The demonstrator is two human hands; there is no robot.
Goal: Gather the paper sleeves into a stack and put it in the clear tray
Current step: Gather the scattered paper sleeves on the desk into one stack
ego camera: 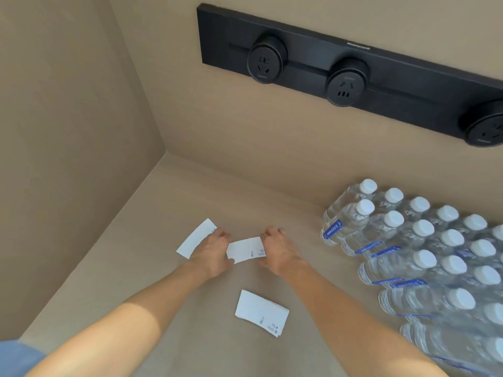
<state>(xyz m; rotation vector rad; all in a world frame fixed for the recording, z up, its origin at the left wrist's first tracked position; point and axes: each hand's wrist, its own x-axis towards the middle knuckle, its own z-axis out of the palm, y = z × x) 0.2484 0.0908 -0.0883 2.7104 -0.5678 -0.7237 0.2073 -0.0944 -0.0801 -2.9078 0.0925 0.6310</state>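
Observation:
Three groups of white paper sleeves lie on the beige counter [190, 308]. One sleeve [245, 250] is between my hands, with my left hand [213, 253] gripping its left end and my right hand [277, 250] gripping its right end. Another sleeve [194, 239] lies flat to the far left, partly under my left hand. A small stack of sleeves [261, 312] rests nearer to me, untouched. No clear tray is in view.
Several rows of plastic water bottles [424, 254] with white caps fill the right side of the counter. A black socket strip [348, 77] is mounted on the back wall. A side wall closes off the left.

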